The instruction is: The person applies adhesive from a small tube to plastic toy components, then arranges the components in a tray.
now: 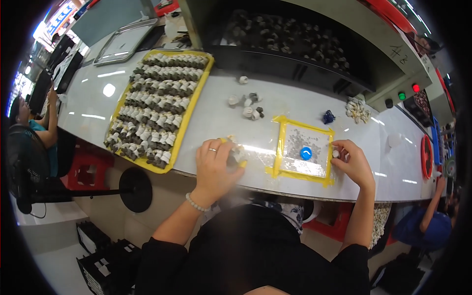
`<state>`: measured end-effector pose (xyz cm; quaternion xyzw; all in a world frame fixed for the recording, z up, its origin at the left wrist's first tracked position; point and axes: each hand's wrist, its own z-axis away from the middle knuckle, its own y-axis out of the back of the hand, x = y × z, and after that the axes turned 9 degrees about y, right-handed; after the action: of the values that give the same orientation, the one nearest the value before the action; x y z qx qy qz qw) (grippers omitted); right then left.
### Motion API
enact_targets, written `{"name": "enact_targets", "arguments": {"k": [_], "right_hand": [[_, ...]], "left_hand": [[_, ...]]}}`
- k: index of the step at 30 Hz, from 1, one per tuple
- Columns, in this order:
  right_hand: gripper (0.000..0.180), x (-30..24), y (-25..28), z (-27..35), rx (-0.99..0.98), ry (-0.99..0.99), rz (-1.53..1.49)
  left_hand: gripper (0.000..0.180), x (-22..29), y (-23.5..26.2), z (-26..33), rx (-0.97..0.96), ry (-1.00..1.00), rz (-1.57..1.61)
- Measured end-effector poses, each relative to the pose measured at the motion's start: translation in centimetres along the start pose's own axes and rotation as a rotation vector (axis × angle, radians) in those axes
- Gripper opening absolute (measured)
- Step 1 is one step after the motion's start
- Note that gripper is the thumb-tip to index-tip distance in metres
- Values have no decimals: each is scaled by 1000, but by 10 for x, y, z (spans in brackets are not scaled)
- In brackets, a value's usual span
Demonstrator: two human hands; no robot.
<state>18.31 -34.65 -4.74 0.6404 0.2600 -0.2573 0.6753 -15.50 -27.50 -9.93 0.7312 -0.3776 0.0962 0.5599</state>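
Piece [336, 154] pinched in the right hand [355, 163], right of frame centre, lies at the right edge of the taped square [280, 147], the left hand [216, 164] well apart leftward, fingers curled, grip unclear.

From my head, the left fisheye camera looks steeply down and forward over my black top [260, 246], my left hand [215, 164] and right hand [354, 161] close below it; the white table [219, 105] spans its middle, edges bowing outward.
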Motion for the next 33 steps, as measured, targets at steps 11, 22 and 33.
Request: {"name": "enact_targets", "arguments": {"k": [11,22,33], "right_hand": [[29,26,-37,9,374,156,26],[25,27,-41,11,415,165,17],[24,30,-41,10,418,162,-25]], "left_hand": [[34,-6,4,2,-6,-55,-31],[32,-8,8,3,19,-144,-84],[34,-11,4,3,40,-157,-122]]}}
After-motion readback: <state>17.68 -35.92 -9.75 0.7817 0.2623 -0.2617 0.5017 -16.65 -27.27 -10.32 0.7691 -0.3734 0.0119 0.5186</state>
